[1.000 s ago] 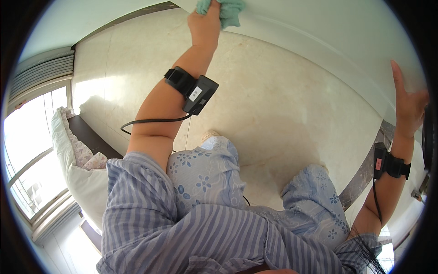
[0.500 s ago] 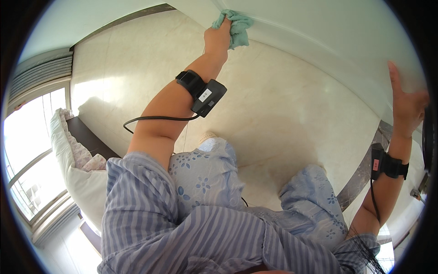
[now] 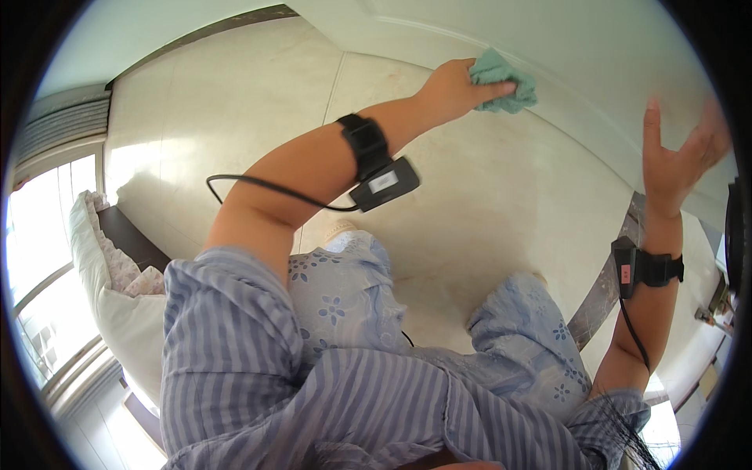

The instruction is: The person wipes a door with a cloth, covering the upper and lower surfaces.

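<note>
A crumpled pale green cloth [image 3: 500,77] is bunched in my left hand [image 3: 458,88], its thumb pressed across the front. Hand and cloth lie against the lower part of a pale, whitish-green panel [image 3: 595,70], just above the floor. Off to the right, my right hand [image 3: 675,160] is raised beside the same panel with fingers and thumb spread and nothing in it. Its fingertips are blurred and overlap the panel; whether they touch it I cannot tell. Each forearm wears a black strap with a small black box and a cable.
Beige tiles [image 3: 439,204] cover the floor around my feet, with a dark marble strip [image 3: 603,294] at right. On the left, a white quilt [image 3: 117,313] hangs over a dark frame near a bright window [image 3: 51,243]. A grey curtain [image 3: 66,125] hangs above it.
My left hand has moved to the right along the panel's lower part with the cloth still in it. My right hand has shifted slightly left, its fingers more spread.
</note>
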A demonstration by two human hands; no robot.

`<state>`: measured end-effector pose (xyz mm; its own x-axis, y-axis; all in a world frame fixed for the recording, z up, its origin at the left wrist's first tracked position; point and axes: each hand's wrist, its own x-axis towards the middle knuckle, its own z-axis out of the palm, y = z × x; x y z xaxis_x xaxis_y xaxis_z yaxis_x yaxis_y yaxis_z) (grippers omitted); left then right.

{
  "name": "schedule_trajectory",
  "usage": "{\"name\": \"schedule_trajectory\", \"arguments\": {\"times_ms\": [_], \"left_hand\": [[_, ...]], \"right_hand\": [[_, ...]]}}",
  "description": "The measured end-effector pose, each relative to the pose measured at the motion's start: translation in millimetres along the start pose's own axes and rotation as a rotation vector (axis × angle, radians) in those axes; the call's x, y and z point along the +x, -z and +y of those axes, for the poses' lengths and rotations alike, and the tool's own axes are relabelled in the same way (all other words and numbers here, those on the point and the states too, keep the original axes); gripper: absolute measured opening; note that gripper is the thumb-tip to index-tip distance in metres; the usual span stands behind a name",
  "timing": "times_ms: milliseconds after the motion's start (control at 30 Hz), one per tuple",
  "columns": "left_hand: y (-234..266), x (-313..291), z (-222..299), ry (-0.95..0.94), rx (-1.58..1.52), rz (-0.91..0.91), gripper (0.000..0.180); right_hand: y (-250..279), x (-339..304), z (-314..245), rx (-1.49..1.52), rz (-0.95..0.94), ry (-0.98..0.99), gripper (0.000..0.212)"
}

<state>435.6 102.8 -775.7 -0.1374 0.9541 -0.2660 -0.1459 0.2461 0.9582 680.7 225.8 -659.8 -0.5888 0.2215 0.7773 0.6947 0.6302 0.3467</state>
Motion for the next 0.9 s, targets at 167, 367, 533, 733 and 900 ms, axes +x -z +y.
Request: {"name": "schedule_trajectory", "arguments": {"times_ms": [167,367,533,733,900], "left_hand": [[10.7,-34.9,5.9,-0.524,0.746,0.030,0.033],[19.4,-38.3,13.4,-1.119,0.897,0.080,0.033],[23.9,-26.7,-5.1,-0.341,0.853,-0.059,0.032],[25.9,-33.0,-17.6,0.418,0.254,-0.078,0.053],[43.8,-21.3,-14.2,0.354,0.116,0.146,0.055]], "right_hand": [[1.7,-23.1,-15.9,0.378,0.035,0.111,0.044],[11.4,-32.8,-63.5,0.895,-0.465,0.070,0.043],[13.0,-42.6,-99.9,1.275,-0.923,-0.343,0.061],[11.2,-56.2,-106.4,1.216,-1.076,-0.375,0.064],[5.8,-61.7,-103.6,1.169,-1.094,-0.363,0.059]]}}
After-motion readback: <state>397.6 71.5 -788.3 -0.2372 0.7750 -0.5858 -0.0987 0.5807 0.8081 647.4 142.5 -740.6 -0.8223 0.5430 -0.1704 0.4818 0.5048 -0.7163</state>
